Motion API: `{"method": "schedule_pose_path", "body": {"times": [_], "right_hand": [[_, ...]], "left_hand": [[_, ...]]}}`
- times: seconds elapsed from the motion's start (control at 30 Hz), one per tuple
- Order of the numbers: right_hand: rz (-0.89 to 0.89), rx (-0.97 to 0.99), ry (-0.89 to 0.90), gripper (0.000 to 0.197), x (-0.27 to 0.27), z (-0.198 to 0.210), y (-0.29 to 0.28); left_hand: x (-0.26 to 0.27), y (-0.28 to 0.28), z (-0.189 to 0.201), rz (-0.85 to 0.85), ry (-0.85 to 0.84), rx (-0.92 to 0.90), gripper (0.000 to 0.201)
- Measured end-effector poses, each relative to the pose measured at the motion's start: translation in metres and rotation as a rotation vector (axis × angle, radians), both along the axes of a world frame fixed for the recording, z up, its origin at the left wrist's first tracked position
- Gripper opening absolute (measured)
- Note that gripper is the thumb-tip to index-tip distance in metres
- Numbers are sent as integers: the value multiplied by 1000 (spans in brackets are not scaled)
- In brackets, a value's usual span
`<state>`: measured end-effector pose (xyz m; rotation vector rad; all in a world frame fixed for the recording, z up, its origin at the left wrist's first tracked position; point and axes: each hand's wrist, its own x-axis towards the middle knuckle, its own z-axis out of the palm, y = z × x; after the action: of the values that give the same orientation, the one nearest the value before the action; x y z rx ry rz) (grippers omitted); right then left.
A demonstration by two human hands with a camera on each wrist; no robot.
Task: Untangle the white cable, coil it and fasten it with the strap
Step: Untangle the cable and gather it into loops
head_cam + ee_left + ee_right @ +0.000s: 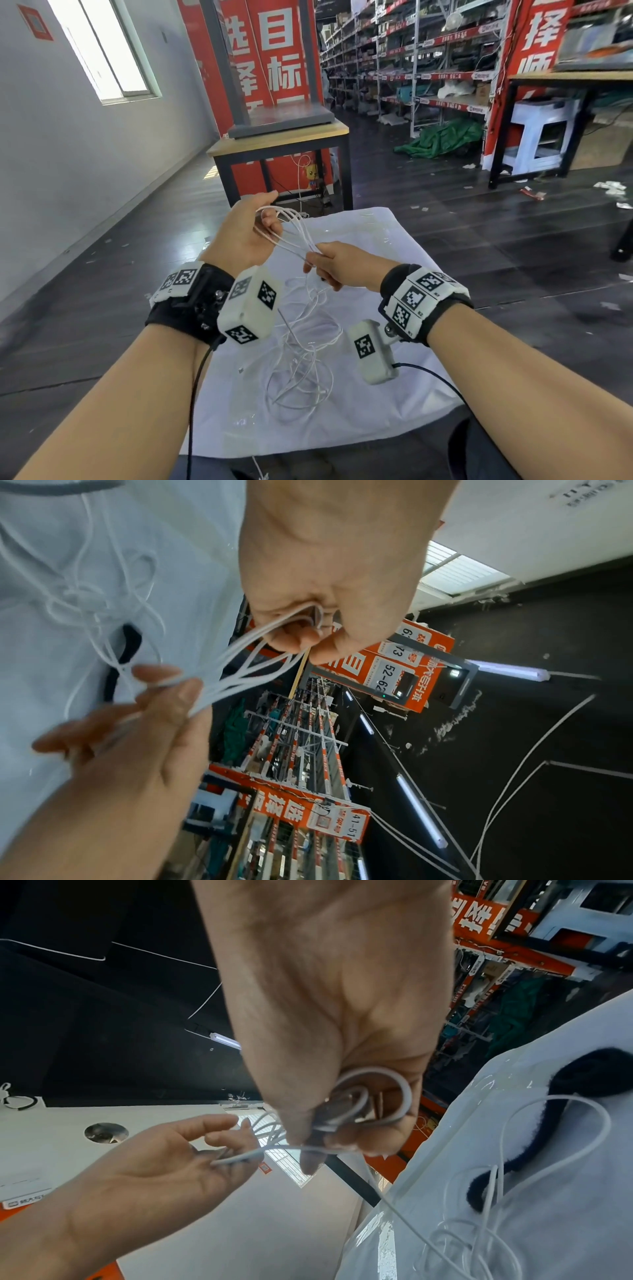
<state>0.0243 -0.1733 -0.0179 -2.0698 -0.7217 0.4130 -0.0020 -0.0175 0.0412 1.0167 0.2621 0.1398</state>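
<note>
Both hands hold the thin white cable (295, 237) in the air above a white plastic sheet (383, 394). My left hand (270, 219) has its fingers curled round several loops (267, 631) of it. My right hand (318, 263) grips the other end of those loops (373, 1096), so the strands run taut between the hands. The remaining cable (303, 359) hangs down and lies in a loose tangle on the sheet. A black strap (548, 1123) lies curved on the sheet under some cable; it also shows in the left wrist view (126, 653) and is hidden in the head view.
A wooden table with a black frame (281, 144) stands just beyond the sheet, a grey shelf unit on it. Stock shelves (428, 68) and a green tarp (442, 137) fill the back right. A white stool (541, 133) stands under a bench. The dark floor (479, 240) carries paper scraps.
</note>
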Motion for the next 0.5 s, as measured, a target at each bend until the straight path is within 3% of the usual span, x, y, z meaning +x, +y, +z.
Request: {"method": "schedule_pose_path", "body": {"times": [0.03, 0.1, 0.23, 0.33, 0.5], "right_hand": [[-6, -26, -30, 31, 1, 0, -2], [-13, -68, -86, 35, 2, 1, -3], [3, -146, -125, 41, 0, 3, 1], [9, -133, -109, 43, 2, 0, 1], [3, -36, -31, 37, 1, -1, 3]], "left_hand": [[0, 2, -1, 5, 14, 12, 12], [1, 4, -5, 47, 42, 103, 20], [5, 4, -13, 133, 104, 528, 18], [8, 10, -17, 158, 147, 680, 18], [8, 23, -18, 132, 183, 279, 14]]}}
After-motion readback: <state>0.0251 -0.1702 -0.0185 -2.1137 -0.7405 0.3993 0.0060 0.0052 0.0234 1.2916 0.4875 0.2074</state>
